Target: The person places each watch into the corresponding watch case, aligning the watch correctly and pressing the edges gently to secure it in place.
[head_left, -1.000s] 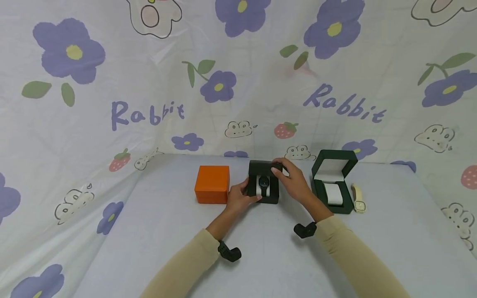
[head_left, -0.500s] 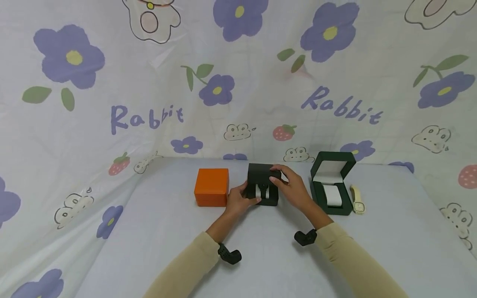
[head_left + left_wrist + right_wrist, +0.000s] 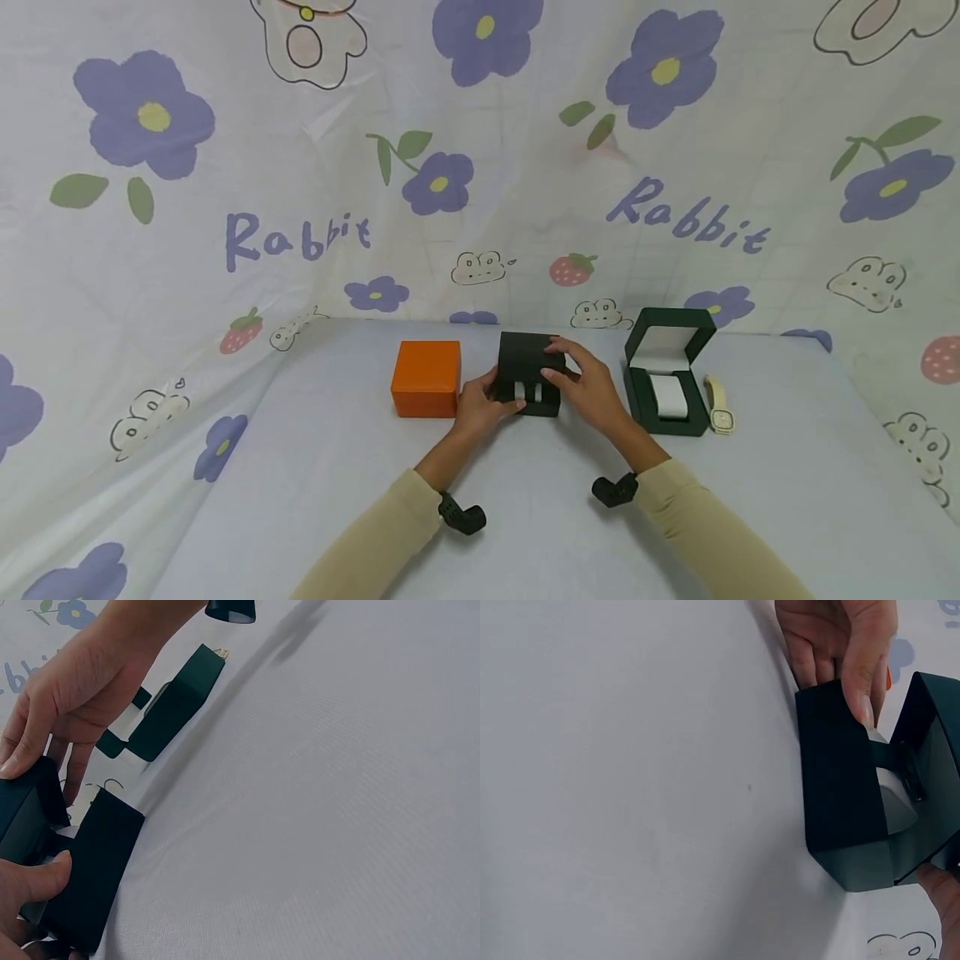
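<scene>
A black watch box point(image 3: 517, 358) stands in the middle, its hinged lid tipped partway down over the base. Inside, a black watch point(image 3: 911, 774) is wrapped round a white cushion point(image 3: 896, 806); in the head view the lid hides the dial. My left hand point(image 3: 478, 406) grips the base at its left side, thumb point(image 3: 52, 874) over the front edge. At the lid's right end, my right hand point(image 3: 588, 382) pinches the lid between thumb and fingers. In the left wrist view, the right hand point(image 3: 75, 690) comes down onto the lid from above.
Left of the black box sits a closed orange box point(image 3: 426, 377). To the right, a dark green watch box point(image 3: 692, 425) stands open with a white cushion point(image 3: 668, 396). Beside it lies a cream-gold watch point(image 3: 722, 414). A printed cloth point(image 3: 525, 192) hangs behind the table.
My right hand has swung the black box's lid forward and down, covering the watch dial in the head view. My left hand has stayed on the base.
</scene>
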Demonstrator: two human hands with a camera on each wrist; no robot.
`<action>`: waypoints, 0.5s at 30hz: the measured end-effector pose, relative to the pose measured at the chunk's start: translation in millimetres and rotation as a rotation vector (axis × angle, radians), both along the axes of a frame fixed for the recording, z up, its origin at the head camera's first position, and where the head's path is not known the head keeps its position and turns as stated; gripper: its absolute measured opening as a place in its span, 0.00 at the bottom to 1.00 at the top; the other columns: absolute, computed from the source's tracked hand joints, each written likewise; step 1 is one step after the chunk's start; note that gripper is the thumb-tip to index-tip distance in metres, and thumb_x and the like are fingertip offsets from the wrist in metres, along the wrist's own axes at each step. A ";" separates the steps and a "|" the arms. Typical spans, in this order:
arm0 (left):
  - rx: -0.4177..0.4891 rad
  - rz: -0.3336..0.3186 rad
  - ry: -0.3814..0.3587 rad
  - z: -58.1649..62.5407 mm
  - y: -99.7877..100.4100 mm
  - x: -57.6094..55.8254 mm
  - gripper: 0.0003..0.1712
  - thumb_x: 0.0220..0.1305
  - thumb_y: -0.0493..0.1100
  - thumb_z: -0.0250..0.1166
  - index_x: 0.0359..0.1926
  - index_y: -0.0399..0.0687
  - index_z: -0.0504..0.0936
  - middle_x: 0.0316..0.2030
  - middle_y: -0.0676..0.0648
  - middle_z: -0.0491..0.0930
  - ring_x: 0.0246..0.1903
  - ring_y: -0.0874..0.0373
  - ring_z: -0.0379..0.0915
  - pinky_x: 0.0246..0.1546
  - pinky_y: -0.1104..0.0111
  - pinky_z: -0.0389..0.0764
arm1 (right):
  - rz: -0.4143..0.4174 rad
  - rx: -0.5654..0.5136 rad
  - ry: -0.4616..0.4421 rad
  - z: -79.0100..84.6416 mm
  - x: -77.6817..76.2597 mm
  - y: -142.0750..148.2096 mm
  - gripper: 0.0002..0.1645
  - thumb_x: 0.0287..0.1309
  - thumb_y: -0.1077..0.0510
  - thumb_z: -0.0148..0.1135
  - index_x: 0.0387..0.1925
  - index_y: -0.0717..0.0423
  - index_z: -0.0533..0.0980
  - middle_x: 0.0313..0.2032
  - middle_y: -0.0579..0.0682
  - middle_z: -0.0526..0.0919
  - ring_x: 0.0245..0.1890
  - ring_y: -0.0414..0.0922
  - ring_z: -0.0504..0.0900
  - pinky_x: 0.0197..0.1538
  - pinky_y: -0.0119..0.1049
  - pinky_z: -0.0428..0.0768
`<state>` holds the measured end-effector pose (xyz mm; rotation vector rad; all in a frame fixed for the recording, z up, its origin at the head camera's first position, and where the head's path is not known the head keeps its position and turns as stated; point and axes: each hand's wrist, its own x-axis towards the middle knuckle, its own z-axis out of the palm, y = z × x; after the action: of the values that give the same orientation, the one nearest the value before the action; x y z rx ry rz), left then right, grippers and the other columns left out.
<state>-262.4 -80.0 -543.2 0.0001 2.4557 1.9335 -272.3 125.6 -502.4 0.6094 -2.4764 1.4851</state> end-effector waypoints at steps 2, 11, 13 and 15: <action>0.004 -0.003 0.001 0.0 0.2 0.0 0.49 0.54 0.38 0.79 0.74 0.38 0.65 0.70 0.41 0.69 0.68 0.48 0.68 0.66 0.59 0.72 | -0.010 0.001 -0.004 -2.4 1.0 -0.2 0.21 0.65 0.58 0.68 0.59 0.52 0.77 0.71 0.51 0.70 0.73 0.53 0.65 0.63 0.49 0.78; -0.015 0.006 -0.012 -1.2 0.3 0.2 0.49 0.55 0.39 0.79 0.74 0.38 0.65 0.70 0.41 0.69 0.69 0.47 0.66 0.67 0.58 0.71 | 0.014 -0.015 0.010 -6.3 6.8 0.5 0.19 0.60 0.63 0.72 0.53 0.56 0.79 0.70 0.55 0.71 0.73 0.55 0.65 0.61 0.52 0.79; -0.004 0.010 -0.017 -0.5 0.4 0.5 0.49 0.55 0.38 0.79 0.74 0.39 0.65 0.70 0.41 0.69 0.69 0.48 0.67 0.66 0.59 0.71 | 0.008 -0.010 0.008 -7.3 7.3 -0.1 0.19 0.58 0.64 0.73 0.52 0.56 0.80 0.69 0.54 0.72 0.72 0.55 0.66 0.61 0.51 0.79; 0.003 0.012 -0.021 0.1 0.5 0.6 0.48 0.55 0.38 0.79 0.74 0.39 0.65 0.69 0.41 0.70 0.68 0.48 0.68 0.66 0.60 0.72 | 0.004 -0.006 0.008 -8.1 7.4 -0.4 0.20 0.57 0.65 0.74 0.51 0.56 0.80 0.69 0.55 0.72 0.72 0.56 0.66 0.60 0.51 0.79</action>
<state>-261.9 -79.4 -543.1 -0.0339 2.4451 1.9323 -264.9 125.2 -510.5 0.6186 -2.4647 1.4883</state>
